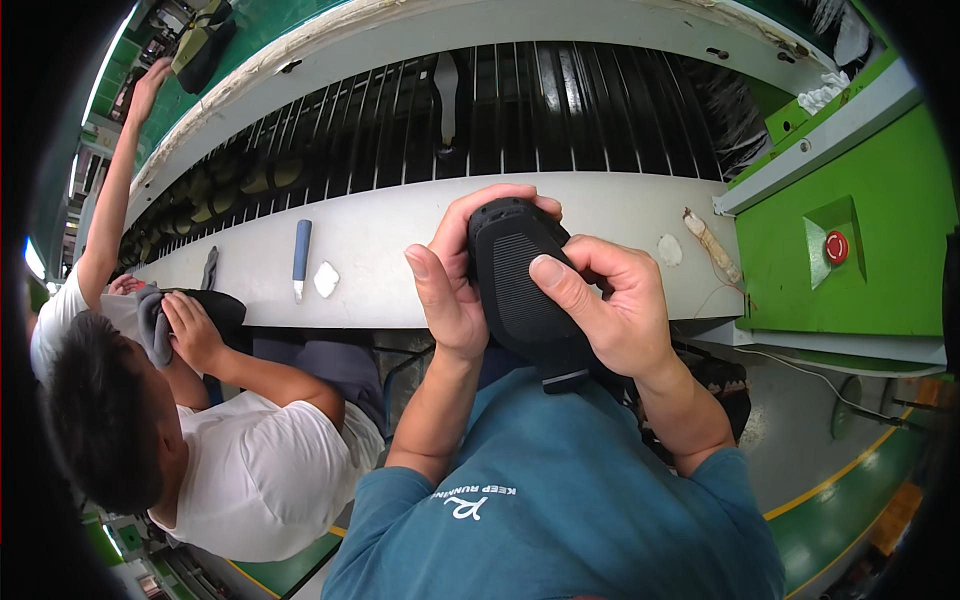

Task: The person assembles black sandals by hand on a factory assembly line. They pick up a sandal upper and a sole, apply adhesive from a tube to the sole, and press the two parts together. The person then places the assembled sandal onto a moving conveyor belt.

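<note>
Between my hands is a black shoe point(522, 280), tilted with its ribbed sole toward me and one end pointing away over the white ledge. My left hand point(458, 285) is closed round the far end and left side, its fingers passing behind the shoe and its thumb sticking out free. On the right side, my right hand point(620, 300) grips the shoe, thumb pressed on the sole and fingers bent along the edge. The shoe's upper is mostly hidden behind the sole.
A blue-handled tool point(301, 255) and a white scrap point(326, 279) lie on the ledge point(390, 240). Beyond runs a black slatted conveyor point(590, 110) with a grey insole-shaped piece point(446, 95). At right are a brush point(708, 240) and green machine point(840, 290). A co-worker point(250, 460) sits left.
</note>
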Demonstrator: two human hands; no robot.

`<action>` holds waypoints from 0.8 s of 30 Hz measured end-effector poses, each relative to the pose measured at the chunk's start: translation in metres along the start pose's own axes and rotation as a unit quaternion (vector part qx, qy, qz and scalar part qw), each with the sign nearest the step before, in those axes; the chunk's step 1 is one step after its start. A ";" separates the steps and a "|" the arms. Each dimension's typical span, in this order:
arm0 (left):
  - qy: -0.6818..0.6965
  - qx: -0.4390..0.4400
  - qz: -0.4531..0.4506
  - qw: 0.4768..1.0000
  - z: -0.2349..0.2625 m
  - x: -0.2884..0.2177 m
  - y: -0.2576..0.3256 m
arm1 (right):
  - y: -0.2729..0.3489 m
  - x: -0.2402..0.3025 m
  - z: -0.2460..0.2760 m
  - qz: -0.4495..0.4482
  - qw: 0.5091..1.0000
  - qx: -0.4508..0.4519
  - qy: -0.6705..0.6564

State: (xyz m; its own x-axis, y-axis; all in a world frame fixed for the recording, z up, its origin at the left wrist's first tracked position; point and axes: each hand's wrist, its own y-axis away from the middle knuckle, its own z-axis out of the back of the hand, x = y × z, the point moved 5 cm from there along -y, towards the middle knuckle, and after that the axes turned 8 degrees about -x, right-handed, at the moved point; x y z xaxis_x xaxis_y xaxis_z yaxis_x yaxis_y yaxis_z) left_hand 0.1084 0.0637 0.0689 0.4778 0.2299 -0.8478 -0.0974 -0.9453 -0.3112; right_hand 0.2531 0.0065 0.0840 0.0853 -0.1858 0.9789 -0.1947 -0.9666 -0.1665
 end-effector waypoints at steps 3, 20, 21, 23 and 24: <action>0.000 0.004 0.002 1.000 -0.001 0.000 0.001 | 0.000 0.002 0.001 0.005 1.000 0.001 0.002; -0.091 0.006 -0.002 0.996 -0.003 -0.012 0.002 | 0.004 0.000 0.005 0.025 0.999 0.000 0.027; -0.091 0.007 -0.004 0.996 -0.003 -0.012 0.002 | 0.005 0.000 0.006 0.025 0.999 0.001 0.029; -0.090 0.010 -0.007 0.996 -0.002 -0.012 0.003 | 0.005 0.000 0.006 0.023 0.999 0.003 0.029; -0.095 0.012 -0.008 0.995 -0.002 -0.012 0.003 | 0.005 0.000 0.005 0.021 0.999 0.002 0.027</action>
State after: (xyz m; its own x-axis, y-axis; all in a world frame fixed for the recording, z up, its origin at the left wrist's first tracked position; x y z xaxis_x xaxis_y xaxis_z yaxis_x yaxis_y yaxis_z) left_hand 0.1042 0.0580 0.0794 0.3065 0.2860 -0.9079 -0.1124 -0.9363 -0.3328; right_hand 0.2574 0.0004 0.0829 0.0238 -0.2172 0.9758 -0.1931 -0.9587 -0.2087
